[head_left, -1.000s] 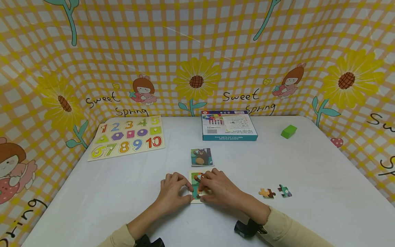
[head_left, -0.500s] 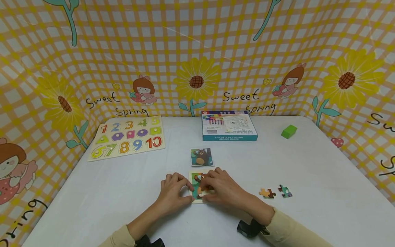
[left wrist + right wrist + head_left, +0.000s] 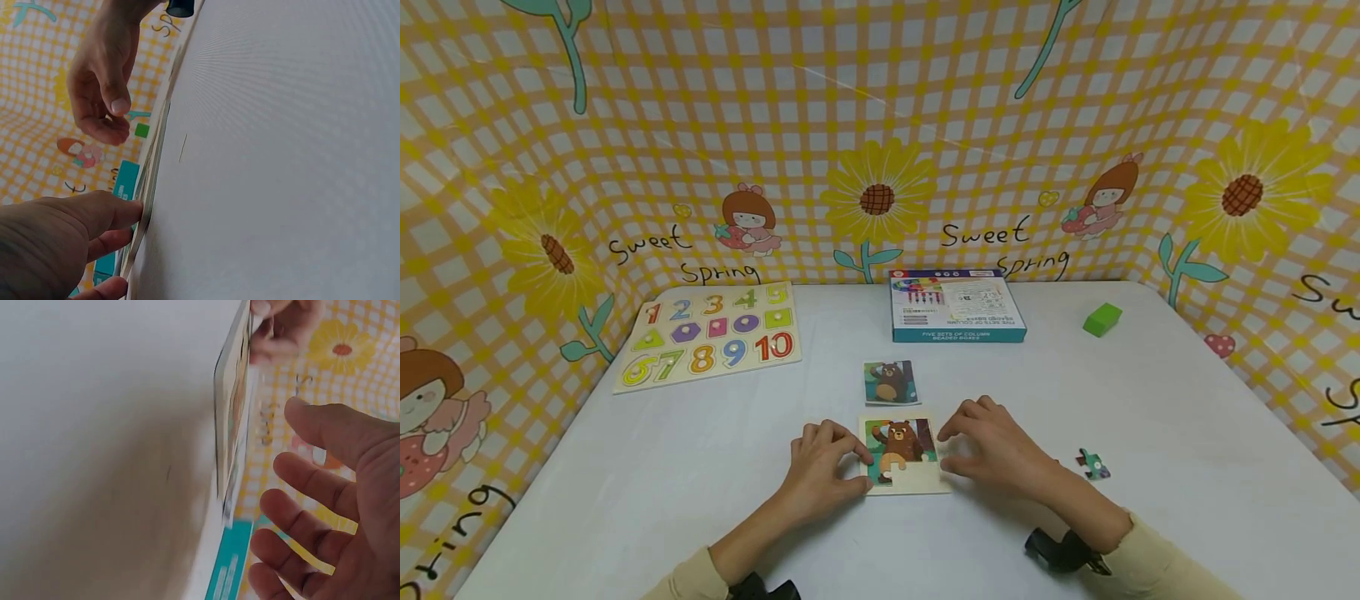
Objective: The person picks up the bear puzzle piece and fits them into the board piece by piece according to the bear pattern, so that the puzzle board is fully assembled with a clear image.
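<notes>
In the head view, a wooden jigsaw board (image 3: 917, 479) with a bear picture lies on the white table, bare wood showing at its lower right. My left hand (image 3: 823, 467) rests its thumb and index fingertips on the board's left edge, a gap between them. My right hand (image 3: 996, 446) hovers just off the right edge with loosely bent fingers; the right wrist view shows its fingers (image 3: 312, 481) spread with nothing between them. A teal jigsaw piece (image 3: 1093, 464) lies right of my right forearm. The forearm hides nearly all of an orange-and-brown piece.
Behind the board lies a bear picture card (image 3: 891, 383). Farther back are a number puzzle board (image 3: 730, 367) at left, a flat teal-edged box (image 3: 958, 335) and a green block (image 3: 1102, 319) at right. Checked cloth (image 3: 880, 100) walls in the back and sides.
My right hand has drawn back rightward from the picture, uncovering the bear and the bare wood. Its forearm now covers the orange-and-brown piece. The left hand has stayed in place.
</notes>
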Demonstrator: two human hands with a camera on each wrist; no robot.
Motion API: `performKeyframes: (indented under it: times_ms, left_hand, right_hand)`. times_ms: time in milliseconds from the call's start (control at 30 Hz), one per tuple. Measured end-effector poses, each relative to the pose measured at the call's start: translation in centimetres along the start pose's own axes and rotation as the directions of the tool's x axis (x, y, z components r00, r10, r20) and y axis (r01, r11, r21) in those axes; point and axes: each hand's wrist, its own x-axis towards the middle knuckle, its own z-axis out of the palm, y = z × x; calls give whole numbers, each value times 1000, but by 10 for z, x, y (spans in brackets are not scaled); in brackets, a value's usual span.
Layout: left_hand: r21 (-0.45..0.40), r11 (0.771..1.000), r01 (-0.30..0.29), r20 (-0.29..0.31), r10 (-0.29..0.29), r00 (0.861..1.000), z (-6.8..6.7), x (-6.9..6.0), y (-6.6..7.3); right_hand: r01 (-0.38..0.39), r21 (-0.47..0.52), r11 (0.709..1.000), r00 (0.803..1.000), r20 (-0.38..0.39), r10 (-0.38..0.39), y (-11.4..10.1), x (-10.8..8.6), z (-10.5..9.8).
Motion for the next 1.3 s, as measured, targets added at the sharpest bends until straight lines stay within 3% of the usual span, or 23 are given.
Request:
performKeyframes:
  times_ms: [533,933,1300]
  left_hand:
    - [9,1000,7,15,-8,1000,0,2,-1]
    - [4,1000,12,16,-12,1000,0,1,0]
    - [0,1000,21,19,-21,1000,0,2,0]
  right_hand:
    - [-161,-7,987,986,-45,161,57,-47,-32]
    - [-124,-55,991,991,-57,121,80,-73,-36]
    - [-120,-116,986,991,-67,113,89,-82,-33]
